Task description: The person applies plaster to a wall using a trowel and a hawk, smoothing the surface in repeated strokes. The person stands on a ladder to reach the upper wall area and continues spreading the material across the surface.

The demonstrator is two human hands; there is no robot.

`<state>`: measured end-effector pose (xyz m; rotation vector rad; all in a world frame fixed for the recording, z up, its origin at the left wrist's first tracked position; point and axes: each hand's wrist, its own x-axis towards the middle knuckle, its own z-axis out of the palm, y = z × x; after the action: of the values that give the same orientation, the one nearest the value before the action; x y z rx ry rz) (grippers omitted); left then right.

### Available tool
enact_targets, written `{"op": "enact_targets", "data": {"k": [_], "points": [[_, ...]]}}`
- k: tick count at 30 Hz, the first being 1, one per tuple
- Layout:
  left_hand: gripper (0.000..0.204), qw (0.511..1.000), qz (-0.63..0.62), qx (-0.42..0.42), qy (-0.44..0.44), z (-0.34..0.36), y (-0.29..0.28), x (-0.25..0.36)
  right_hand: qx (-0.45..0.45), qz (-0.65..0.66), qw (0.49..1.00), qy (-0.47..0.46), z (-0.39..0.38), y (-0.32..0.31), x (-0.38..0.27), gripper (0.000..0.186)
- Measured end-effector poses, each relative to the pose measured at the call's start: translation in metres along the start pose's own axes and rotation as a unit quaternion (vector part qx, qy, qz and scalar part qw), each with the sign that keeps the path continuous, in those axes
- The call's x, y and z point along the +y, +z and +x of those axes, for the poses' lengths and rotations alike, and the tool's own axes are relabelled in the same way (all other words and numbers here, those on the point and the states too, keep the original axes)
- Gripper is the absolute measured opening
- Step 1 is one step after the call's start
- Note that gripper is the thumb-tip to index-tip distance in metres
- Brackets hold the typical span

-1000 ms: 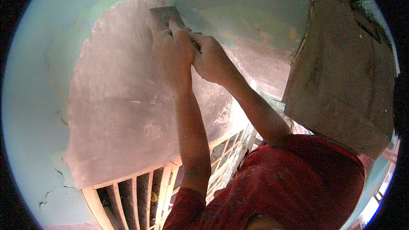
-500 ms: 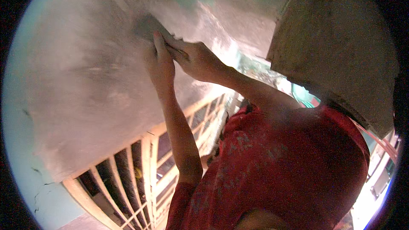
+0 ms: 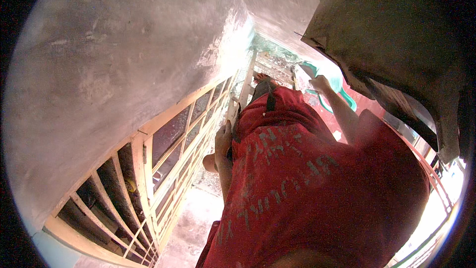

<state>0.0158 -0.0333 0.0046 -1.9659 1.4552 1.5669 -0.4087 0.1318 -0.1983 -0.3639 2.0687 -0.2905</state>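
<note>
Gripping a flat tool (image 3: 308, 70) with right hand (image 3: 321, 84) curled.

Wall (image 3: 124, 49): matt plaster, scuffed in places. Shirt (image 3: 317, 203): matt red cloth. Turquoise chair (image 3: 349, 100): smooth, apparently plastic.

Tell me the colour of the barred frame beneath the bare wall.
The barred frame is cream, a pale yellowish tone; the head view shows it best.
</note>
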Motion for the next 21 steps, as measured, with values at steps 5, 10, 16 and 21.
{"op": "enact_targets", "data": {"k": [5,10,16,21], "points": [[0.053,0.991,0.0,0.03,0.132,-0.017,-0.002,-0.03,-0.01,-0.078,0.995,-0.067,-0.023,0.003,-0.009,0.038],[0.043,0.99,-0.109,0.074,0.059,-0.066,0.005,0.033,-0.126,-0.101,0.987,-0.01,-0.064,0.016,0.028,0.037],[0.036,0.961,-0.028,0.229,0.156,-0.047,0.022,-0.014,-0.099,-0.154,0.982,0.051,-0.136,0.059,0.075,0.051],[0.034,0.969,-0.036,0.179,0.166,-0.05,0.022,-0.021,-0.114,-0.164,0.975,0.099,-0.177,0.078,0.111,0.051]]}}
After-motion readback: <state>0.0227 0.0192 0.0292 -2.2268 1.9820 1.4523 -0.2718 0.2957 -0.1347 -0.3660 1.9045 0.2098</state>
